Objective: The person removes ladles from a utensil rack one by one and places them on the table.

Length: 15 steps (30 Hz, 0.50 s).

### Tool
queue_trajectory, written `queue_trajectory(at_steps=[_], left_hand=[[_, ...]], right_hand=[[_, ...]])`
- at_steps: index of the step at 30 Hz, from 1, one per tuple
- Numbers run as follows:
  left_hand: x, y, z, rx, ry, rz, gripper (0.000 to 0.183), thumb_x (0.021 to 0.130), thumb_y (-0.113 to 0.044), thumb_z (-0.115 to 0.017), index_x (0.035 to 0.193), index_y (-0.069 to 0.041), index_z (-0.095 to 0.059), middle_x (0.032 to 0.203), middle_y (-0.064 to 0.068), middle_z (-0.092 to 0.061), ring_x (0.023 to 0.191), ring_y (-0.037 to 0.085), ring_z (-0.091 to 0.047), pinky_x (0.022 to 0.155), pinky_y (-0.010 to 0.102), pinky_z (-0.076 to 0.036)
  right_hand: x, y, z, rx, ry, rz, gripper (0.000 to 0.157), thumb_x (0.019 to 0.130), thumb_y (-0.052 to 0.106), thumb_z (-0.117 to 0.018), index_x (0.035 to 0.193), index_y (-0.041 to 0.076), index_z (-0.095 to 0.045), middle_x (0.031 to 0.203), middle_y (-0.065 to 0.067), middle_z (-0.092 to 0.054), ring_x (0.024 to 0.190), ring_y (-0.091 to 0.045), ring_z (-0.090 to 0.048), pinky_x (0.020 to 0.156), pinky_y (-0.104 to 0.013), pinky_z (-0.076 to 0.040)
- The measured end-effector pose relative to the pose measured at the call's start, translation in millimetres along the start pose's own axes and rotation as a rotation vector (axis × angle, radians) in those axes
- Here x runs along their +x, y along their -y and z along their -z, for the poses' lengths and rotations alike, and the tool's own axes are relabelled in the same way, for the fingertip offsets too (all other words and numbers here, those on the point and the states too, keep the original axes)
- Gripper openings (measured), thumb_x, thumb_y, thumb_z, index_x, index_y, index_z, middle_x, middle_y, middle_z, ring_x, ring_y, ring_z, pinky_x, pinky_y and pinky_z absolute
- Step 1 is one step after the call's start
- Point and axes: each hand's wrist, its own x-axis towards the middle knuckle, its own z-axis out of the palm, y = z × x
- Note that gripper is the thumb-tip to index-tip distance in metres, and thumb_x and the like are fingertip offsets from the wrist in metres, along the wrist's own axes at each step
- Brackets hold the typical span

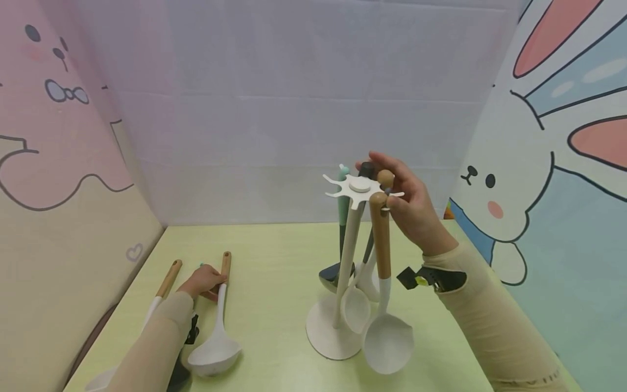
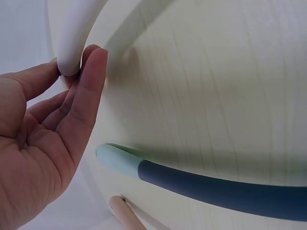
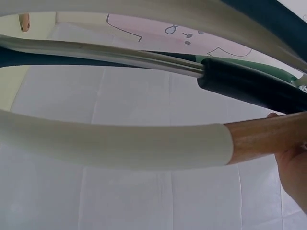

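L hand pinching white ladle, R hand up at utensil rack; hands well apart.
Far L, wood-handled utensil (image 1: 168, 277) on pale tabletop (image 1: 274, 283), partly hidden by L sleeve (image 1: 161, 337); next, mint-tipped dark utensil (image 2: 220, 194), mostly hidden in head view. L hand (image 1: 202, 281): thumb + fingers pinch neck of white ladle (image 1: 215, 351), just below its wood handle; bowl end twd wearer. Ctr-R, white rack (image 1: 360, 186) upright on round base, w/ mint-handled dark ladle (image 1: 343, 207) at its L, white spoon (image 1: 356, 310) lower down, black handle (image 1: 366, 170) at top, front ladle (image 1: 388, 343) (wood handle, white bowl) hanging R of post. R hand (image 1: 409, 204) beside rack top, thumb by front ladle's handle, fingers reaching behind; can't tell if it grips. Dark strap (image 1: 443, 279) on R wrist.
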Motion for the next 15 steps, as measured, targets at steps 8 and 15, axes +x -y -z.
queue_trajectory(at_steps=[8,15], left_hand=[[-6.1,-2.5,-3.0,0.027,-0.045,0.002,0.024,0.097,-0.005,-0.054,0.093,0.016,-0.064,0.075,0.012,-0.064,0.065,0.018,-0.067,0.06,0.035,-0.062],[-4.2,-2.1,-1.9,0.111,-0.056,-0.035,0.025,0.094,-0.005,-0.056,0.101,0.019,-0.062,0.084,0.021,-0.064,0.067,0.02,-0.067,0.059,0.035,-0.061]], right_hand=[[-1.8,-0.9,-1.5,-0.036,-0.024,0.02,0.083,0.079,0.052,-0.08,0.146,0.015,-0.049,0.139,-0.008,-0.057,0.126,-0.022,-0.05,0.097,-0.028,-0.046],[-2.2,-0.5,-4.0,-0.056,-0.066,0.031,0.085,0.077,0.052,-0.082,0.145,0.012,-0.05,0.138,-0.01,-0.058,0.125,-0.021,-0.051,0.093,-0.025,-0.047]])
